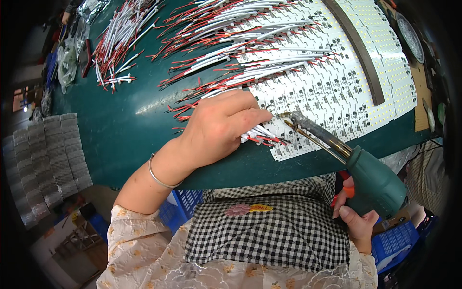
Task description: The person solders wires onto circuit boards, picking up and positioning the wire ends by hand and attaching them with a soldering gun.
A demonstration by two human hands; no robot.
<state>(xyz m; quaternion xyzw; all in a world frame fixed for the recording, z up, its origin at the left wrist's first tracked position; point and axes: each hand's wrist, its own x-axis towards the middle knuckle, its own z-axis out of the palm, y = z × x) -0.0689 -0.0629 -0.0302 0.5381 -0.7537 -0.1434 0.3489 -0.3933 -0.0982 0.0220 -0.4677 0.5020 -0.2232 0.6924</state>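
Observation:
My left hand [219,123] is closed around a small bundle of white-sleeved wires [262,134] with red and black ends. Its fingertips press at the near left edge of a sheet of white LED circuit boards [337,91]. On the right, my right hand [358,222] grips a soldering gun [378,183] by its green handle. The gun's tip meets the board just beside my left fingertips; the exact contact there is too small to make out. Rows of white, red and black wires [269,70] lie across the board's left part.
A dark flat bar [358,48] lies over the boards. Another wire pile [127,36] sits at the far left of the green table [130,139]. Stacked panels [48,164] stand at the left, a round metal dish [409,36] at the far right. Blue baskets [394,243] are below.

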